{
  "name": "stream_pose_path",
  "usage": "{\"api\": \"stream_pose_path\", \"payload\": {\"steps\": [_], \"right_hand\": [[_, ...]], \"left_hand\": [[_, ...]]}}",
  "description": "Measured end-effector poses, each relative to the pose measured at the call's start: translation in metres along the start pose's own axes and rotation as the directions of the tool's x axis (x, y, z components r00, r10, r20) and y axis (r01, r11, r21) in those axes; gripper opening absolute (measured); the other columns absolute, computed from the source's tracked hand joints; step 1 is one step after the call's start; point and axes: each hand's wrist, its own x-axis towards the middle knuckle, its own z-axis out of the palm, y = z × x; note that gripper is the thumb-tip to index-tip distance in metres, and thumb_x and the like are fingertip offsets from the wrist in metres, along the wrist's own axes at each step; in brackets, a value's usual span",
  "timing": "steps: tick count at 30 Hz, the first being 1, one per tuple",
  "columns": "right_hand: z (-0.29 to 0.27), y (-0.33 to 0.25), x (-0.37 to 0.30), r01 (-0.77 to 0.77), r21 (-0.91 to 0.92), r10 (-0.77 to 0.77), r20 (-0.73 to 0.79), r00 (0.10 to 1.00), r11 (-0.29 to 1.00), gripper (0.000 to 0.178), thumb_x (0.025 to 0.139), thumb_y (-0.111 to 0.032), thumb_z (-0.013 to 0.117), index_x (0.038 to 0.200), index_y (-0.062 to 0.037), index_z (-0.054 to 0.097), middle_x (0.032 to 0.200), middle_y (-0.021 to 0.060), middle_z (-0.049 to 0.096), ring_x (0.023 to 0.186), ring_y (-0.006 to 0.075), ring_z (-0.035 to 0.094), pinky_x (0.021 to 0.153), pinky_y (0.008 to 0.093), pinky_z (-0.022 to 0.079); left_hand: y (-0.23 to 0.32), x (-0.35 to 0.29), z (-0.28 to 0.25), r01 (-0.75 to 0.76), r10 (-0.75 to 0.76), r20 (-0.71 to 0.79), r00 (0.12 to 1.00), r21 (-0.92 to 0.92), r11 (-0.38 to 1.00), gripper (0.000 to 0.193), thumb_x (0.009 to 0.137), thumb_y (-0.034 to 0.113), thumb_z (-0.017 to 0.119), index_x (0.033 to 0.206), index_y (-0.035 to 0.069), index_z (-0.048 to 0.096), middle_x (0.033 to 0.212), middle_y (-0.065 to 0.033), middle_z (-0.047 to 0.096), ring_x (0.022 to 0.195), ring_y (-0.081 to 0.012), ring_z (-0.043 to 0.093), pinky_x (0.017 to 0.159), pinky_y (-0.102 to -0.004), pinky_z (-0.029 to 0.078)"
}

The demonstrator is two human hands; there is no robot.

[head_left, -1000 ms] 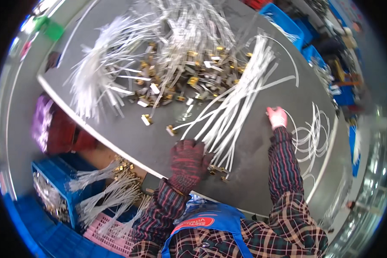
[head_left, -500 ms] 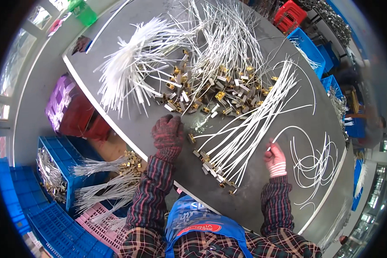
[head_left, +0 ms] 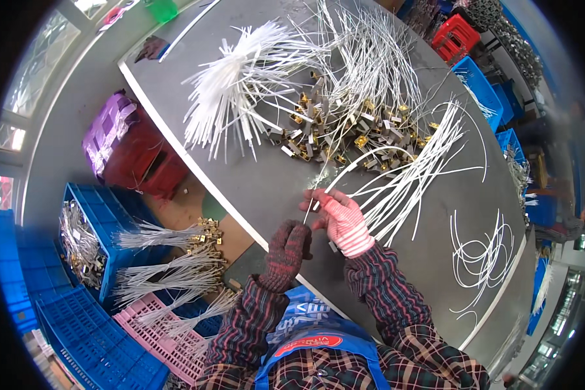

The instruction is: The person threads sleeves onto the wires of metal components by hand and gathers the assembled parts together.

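My left hand (head_left: 288, 252), in a dark knitted glove, is closed near the table's front edge. It pinches the end of a thin wire (head_left: 309, 210), which runs up past my other fingertips toward the pile. My right hand (head_left: 345, 224), in a pink-and-white striped glove, is beside it, closed on a white tube (head_left: 365, 156) that arcs away to the right. The fingertips hide where wire and tube meet. Beyond lies a heap of gold-and-grey connectors (head_left: 364, 140) with thin wires (head_left: 377, 58) fanning backward. A bundle of white-sleeved wires (head_left: 412, 188) lies right of my right hand.
A thick bunch of white tubes (head_left: 224, 84) lies at the table's far left; loose curled tubes (head_left: 481, 253) lie at the right. Left of the table are a red bin (head_left: 139, 156), a blue crate (head_left: 101, 253) and a pink basket (head_left: 156, 331) with wire bundles.
My right hand has come left to meet my left hand, bringing the white tube. My left hand has moved nearer my body and now pinches a wire. The view has shifted slightly.
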Motion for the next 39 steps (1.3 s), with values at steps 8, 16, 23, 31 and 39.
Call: {"api": "stream_pose_path", "payload": {"steps": [8,16,23,31,39], "right_hand": [[-0.009,0.053,0.017,0.037,0.326,-0.027,-0.035,0.999,0.945,0.025,0.086,-0.017,0.058,0.104,0.0020,0.056,0.088,0.0103,0.060,0.079,0.0255,0.062,0.062,0.0386,0.055],[0.000,0.037,0.025,-0.004,0.100,0.010,-0.061,0.998,0.995,0.028,0.088,-0.019,0.060,0.104,0.0037,0.055,0.091,0.0121,0.059,0.081,0.0264,0.063,0.060,0.0343,0.055],[0.018,0.039,-0.006,-0.014,0.054,0.020,-0.097,0.995,0.998,0.029,0.087,-0.020,0.061,0.104,0.0023,0.054,0.093,0.0120,0.059,0.080,0.0257,0.062,0.059,0.0341,0.054],[-0.012,-0.011,-0.002,0.350,0.027,-0.333,-0.252,0.909,0.936,0.026,0.090,-0.020,0.057,0.108,-0.0022,0.055,0.097,0.0124,0.061,0.081,0.0245,0.063,0.056,0.0330,0.054],[-0.017,-0.006,-0.010,0.324,0.064,-0.296,-0.269,0.916,0.944,0.026,0.089,-0.020,0.057,0.108,-0.0019,0.055,0.095,0.0138,0.062,0.078,0.0285,0.065,0.054,0.0336,0.055]], "left_hand": [[-0.049,-0.082,-0.108,0.339,-0.376,0.081,0.923,0.292,0.894,0.035,0.088,0.035,0.052,0.078,0.002,0.057,0.063,-0.0043,0.053,0.058,-0.0125,0.051,0.051,-0.0292,0.044],[-0.142,-0.243,-0.272,0.412,-0.555,0.047,0.831,0.619,0.669,0.040,0.082,0.034,0.060,0.098,-0.002,0.062,0.084,-0.0102,0.063,0.082,-0.0199,0.059,0.075,-0.0324,0.045],[-0.085,-0.161,-0.176,0.453,-0.442,-0.177,0.880,0.024,0.891,0.028,0.083,0.023,0.061,0.099,0.000,0.062,0.073,-0.0076,0.060,0.064,-0.0159,0.055,0.060,-0.0289,0.044],[-0.100,-0.172,-0.198,0.441,-0.441,-0.094,0.893,-0.023,0.897,0.019,0.083,0.021,0.061,0.089,0.003,0.060,0.061,-0.0028,0.053,0.047,-0.0105,0.044,0.042,-0.0249,0.033],[-0.103,-0.175,-0.210,0.418,-0.416,-0.072,0.906,0.011,0.908,0.018,0.083,0.022,0.060,0.083,0.004,0.058,0.058,-0.0029,0.051,0.044,-0.0106,0.041,0.040,-0.0250,0.031]]}}
